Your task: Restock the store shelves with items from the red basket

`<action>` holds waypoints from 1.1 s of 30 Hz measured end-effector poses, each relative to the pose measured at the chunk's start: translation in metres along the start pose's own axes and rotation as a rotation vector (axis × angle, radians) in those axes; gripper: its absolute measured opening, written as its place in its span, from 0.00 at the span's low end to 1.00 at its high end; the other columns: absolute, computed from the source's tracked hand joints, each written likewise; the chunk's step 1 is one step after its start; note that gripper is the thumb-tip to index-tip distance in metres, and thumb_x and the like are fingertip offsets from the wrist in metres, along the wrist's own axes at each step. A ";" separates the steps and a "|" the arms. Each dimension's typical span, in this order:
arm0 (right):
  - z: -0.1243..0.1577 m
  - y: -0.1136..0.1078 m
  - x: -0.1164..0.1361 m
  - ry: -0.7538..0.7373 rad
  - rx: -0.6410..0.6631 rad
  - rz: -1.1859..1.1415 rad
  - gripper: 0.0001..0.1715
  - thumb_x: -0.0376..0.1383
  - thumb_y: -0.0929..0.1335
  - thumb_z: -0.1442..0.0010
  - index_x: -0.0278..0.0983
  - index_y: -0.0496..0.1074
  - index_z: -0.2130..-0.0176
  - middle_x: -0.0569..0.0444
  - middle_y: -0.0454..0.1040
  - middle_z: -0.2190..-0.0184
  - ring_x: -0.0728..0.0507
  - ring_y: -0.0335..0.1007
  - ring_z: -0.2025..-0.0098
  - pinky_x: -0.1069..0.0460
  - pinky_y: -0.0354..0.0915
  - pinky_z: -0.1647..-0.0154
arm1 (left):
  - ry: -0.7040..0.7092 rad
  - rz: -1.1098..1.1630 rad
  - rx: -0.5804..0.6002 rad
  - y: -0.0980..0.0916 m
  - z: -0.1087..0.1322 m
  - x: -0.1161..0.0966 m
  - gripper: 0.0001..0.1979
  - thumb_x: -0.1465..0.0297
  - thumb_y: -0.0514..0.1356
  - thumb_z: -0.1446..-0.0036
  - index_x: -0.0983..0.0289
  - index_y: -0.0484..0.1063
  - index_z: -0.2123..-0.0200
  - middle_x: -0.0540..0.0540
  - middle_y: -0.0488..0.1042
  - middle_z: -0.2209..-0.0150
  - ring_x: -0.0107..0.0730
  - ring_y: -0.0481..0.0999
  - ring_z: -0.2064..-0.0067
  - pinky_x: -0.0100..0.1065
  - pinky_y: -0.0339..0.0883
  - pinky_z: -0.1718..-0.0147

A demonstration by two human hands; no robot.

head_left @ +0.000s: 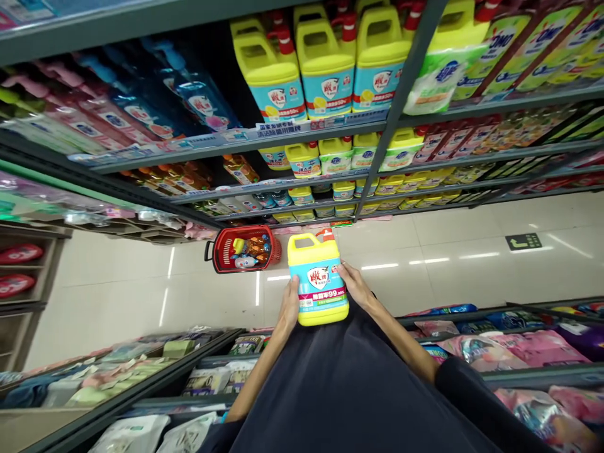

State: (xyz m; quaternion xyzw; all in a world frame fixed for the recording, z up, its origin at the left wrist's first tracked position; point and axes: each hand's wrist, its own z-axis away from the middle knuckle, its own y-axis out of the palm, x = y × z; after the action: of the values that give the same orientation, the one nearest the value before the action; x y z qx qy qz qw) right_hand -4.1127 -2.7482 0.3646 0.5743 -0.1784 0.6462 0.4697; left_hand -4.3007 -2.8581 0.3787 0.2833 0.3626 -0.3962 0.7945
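Observation:
A large yellow jug of dish soap (323,283) with a blue label and a red pump top is held upright in front of my body. My left hand (290,302) presses against its left side, and my right hand (356,283) grips the right side near the label's upper edge. Some fingers of both hands are hidden behind the jug. On the floor beyond it, to the left, stands a red shopping basket (218,251) with several bottles lying inside.
Ahead, a tall shelf (321,129) carries rows of similar yellow jugs and pump bottles. Shelves with bagged goods (514,349) stand close on my side of the aisle. A tiled floor (226,302) runs between them, with a dark arrow sign (523,241) at the right.

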 end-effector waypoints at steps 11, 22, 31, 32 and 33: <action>0.019 -0.030 0.015 -0.079 -0.087 -0.041 0.37 0.64 0.68 0.30 0.41 0.78 0.38 0.52 0.86 0.49 0.40 0.82 0.54 0.47 0.76 0.50 | 0.017 -0.118 0.045 0.036 -0.005 -0.007 0.46 0.35 0.62 0.39 0.69 0.76 0.37 0.69 0.84 0.44 0.56 0.88 0.49 0.50 0.83 0.47; 0.017 -0.007 0.008 -0.080 -0.181 -0.061 0.34 0.62 0.69 0.30 0.43 0.79 0.40 0.51 0.85 0.46 0.39 0.82 0.51 0.46 0.76 0.46 | -0.015 -0.172 0.143 0.021 -0.018 -0.030 0.47 0.33 0.65 0.43 0.69 0.77 0.41 0.69 0.86 0.48 0.56 0.89 0.52 0.51 0.83 0.48; 0.001 0.021 0.001 0.018 -0.252 0.061 0.34 0.62 0.69 0.30 0.44 0.78 0.38 0.51 0.83 0.41 0.37 0.81 0.44 0.42 0.72 0.35 | -0.053 -0.062 0.223 -0.015 -0.043 -0.020 0.46 0.34 0.62 0.39 0.71 0.76 0.39 0.70 0.86 0.48 0.57 0.87 0.48 0.51 0.80 0.44; 0.000 0.024 0.000 0.032 -0.258 0.075 0.34 0.62 0.69 0.29 0.44 0.78 0.38 0.51 0.83 0.40 0.36 0.80 0.43 0.42 0.72 0.34 | -0.061 -0.050 0.233 -0.019 -0.047 -0.017 0.46 0.34 0.62 0.39 0.70 0.76 0.39 0.70 0.86 0.48 0.56 0.87 0.48 0.52 0.80 0.44; -0.001 0.027 -0.001 0.044 -0.262 0.088 0.35 0.62 0.69 0.29 0.44 0.78 0.37 0.51 0.82 0.40 0.36 0.80 0.42 0.41 0.72 0.33 | -0.065 -0.045 0.237 -0.023 -0.050 -0.015 0.47 0.34 0.61 0.39 0.70 0.76 0.39 0.70 0.85 0.48 0.56 0.87 0.49 0.52 0.79 0.43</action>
State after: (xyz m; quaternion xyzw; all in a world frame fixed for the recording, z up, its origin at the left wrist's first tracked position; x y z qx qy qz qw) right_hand -4.1355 -2.7609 0.3717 0.4852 -0.2759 0.6498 0.5160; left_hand -4.3441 -2.8270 0.3583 0.3540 0.2935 -0.4629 0.7578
